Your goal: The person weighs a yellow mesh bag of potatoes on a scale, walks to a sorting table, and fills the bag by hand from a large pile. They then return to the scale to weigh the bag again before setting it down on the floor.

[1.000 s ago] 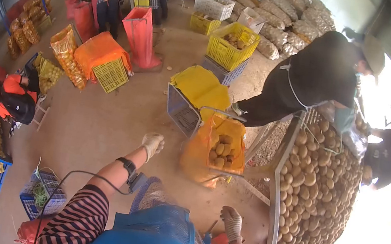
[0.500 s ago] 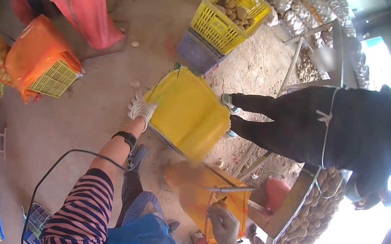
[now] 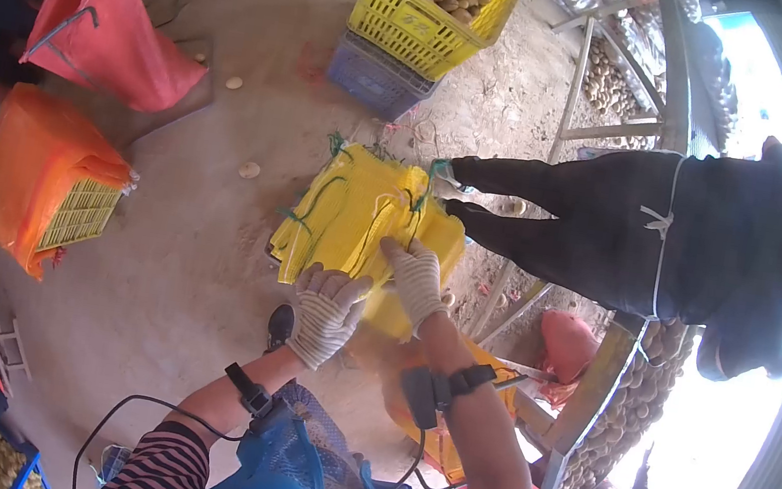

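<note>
At the far left we see an orange sack [image 3: 32, 176] draped over a slatted crate [image 3: 79, 218], with an open red sack [image 3: 151, 57] beyond it. Our gloved left hand [image 3: 324, 318] is half curled at the near edge of the yellow sacks [image 3: 342, 202], which lie in a flat pile in front of us; we cannot tell whether it grips them. Beyond the pile, a yellow crate [image 3: 418, 31] of potatoes sits on a blue-grey crate [image 3: 375, 80]. Our gloved right hand [image 3: 414, 278] bends its fingers onto the pile's right part, its grip also unclear. Farther right, a person in black [image 3: 617, 218] stands near a frame of potatoes [image 3: 629, 412].
</note>
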Motion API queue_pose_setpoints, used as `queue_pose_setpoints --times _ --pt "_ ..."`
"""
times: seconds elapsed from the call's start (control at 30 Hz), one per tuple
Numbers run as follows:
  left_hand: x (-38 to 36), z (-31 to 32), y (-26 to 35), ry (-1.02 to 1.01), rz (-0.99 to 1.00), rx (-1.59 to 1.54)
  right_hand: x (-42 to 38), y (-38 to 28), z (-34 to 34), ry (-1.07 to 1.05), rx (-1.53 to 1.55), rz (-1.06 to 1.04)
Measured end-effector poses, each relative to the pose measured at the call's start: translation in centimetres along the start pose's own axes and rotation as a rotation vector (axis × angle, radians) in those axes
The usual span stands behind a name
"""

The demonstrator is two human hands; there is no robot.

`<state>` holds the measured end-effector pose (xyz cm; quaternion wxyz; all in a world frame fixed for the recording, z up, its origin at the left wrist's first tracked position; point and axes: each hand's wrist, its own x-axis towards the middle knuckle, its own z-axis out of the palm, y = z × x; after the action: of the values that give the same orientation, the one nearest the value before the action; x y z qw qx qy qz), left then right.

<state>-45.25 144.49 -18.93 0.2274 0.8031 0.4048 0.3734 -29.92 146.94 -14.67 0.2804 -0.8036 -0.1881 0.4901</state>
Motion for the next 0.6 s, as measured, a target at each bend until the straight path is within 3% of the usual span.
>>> queue_pose_setpoints --times 0.13,0.2,0.23,0.33,0.37,0.43,0.5,0.57,0.6 --pt "0.0 -0.1 0.0 -0.147 -0.106 -0.008 0.5 1.3 -1.8 -0.042 -0.026 0.025" --pt "0.9 -1.1 1.1 0.086 -0.126 -0.088 0.4 1.5 -2.5 -0.055 -0.080 0.064" --pt "1.2 -1.4 1.5 0.087 -0.120 -0.091 0.0 1.7 -3.0 -0.069 -0.135 0.113" --pt "2.0 -1.6 1.5 -0.040 0.012 -0.041 -2.0 2.1 -4.1 -0.039 -0.107 -0.022" --pt "2.4 -0.3 0.7 -0.226 -0.049 -0.033 -2.4 2.9 -4.8 -0.035 -0.100 -0.030" --pt "1.0 3.3 -2.4 -0.499 -0.198 0.151 -2.0 5.4 -7.6 0.198 -0.646 -0.397" --pt "-2.3 6.1 -8.4 -0.573 -0.365 0.390 -0.3 10.7 -12.7 0.614 -0.521 -0.814" --pt "-2.3 4.9 -9.1 -0.578 -0.559 0.533 -8.9 5.3 -19.9 0.698 0.236 -0.732" --pt "-1.8 3.4 -7.7 -0.459 -0.594 0.377 -12.7 3.7 -22.6 0.730 0.226 -0.750"
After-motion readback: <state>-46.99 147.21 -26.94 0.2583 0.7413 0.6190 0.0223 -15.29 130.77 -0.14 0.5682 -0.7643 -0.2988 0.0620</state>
